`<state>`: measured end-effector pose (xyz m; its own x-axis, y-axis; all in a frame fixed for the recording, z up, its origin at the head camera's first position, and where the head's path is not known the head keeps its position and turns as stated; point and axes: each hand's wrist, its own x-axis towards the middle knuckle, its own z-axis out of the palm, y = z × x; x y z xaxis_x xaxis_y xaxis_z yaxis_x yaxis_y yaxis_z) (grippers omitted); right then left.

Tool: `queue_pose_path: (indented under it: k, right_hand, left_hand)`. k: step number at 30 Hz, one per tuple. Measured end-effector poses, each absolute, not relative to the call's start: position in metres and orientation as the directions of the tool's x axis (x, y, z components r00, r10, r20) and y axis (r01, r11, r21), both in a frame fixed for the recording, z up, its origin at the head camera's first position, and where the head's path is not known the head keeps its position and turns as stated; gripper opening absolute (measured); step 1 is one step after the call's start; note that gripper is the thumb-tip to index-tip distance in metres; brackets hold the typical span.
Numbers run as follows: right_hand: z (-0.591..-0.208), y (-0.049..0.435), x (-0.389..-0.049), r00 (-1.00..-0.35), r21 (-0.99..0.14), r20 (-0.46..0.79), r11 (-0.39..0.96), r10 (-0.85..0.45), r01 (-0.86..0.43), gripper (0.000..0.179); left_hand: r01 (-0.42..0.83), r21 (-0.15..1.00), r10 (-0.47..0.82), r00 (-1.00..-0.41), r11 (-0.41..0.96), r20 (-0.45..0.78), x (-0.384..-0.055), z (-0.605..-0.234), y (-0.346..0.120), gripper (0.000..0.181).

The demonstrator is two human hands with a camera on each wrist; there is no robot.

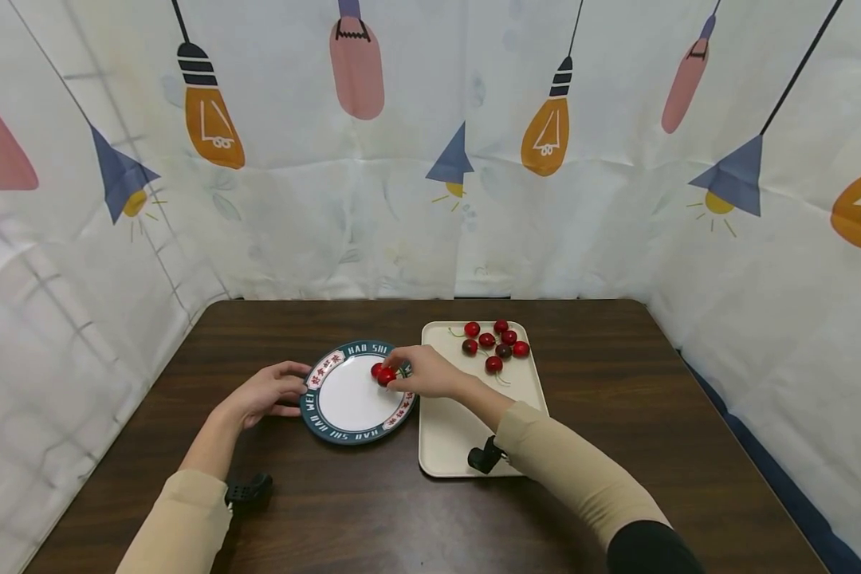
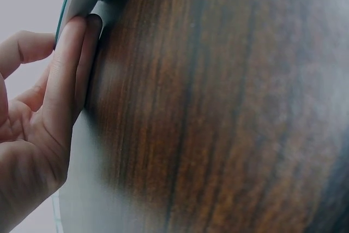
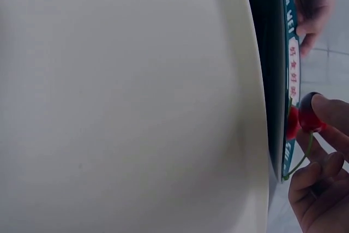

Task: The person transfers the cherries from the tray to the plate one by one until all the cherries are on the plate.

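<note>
In the head view, a round plate with a white middle and a lettered green-blue rim stands left of centre. My left hand holds its left edge, with the thumb low at the rim and fingers over it, as the left wrist view also shows. My right hand pinches a red cherry between thumb and fingertips, close over the plate's right side. A green stem hangs from it in the right wrist view. Another cherry is right beside it at the plate.
A cream rectangular tray stands right of the plate, under my right forearm. Several cherries lie in its far half, some with stems. The dark wooden table carries everything. A patterned curtain hangs behind it and at the sides.
</note>
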<state>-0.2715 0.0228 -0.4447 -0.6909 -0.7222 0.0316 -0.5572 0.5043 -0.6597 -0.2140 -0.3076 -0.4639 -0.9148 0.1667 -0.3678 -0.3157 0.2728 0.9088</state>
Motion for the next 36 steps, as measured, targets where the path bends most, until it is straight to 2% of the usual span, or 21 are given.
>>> queue_pose_path:
  k: [15, 23, 36]
  right_hand:
    - [-0.453, 0.007, -0.277, -0.702, -0.663, -0.004, 0.527, -0.712, -0.531, 0.032]
    - [-0.446, -0.002, -0.277, -0.730, -0.634, -0.009, 0.568, -0.684, -0.524, 0.035]
    - [-0.439, 0.034, -0.277, -0.741, -0.638, 0.042, 0.553, -0.670, -0.536, 0.035]
  left_hand:
    - [-0.330, 0.903, 0.146, -0.914, 0.275, -0.378, -0.213, -0.464, -0.306, 0.054]
    - [-0.330, 0.901, 0.143, -0.914, 0.280, -0.379, -0.213, -0.463, -0.306, 0.053]
    - [-0.322, 0.904, 0.143, -0.917, 0.282, -0.371, -0.214, -0.466, -0.307, 0.053]
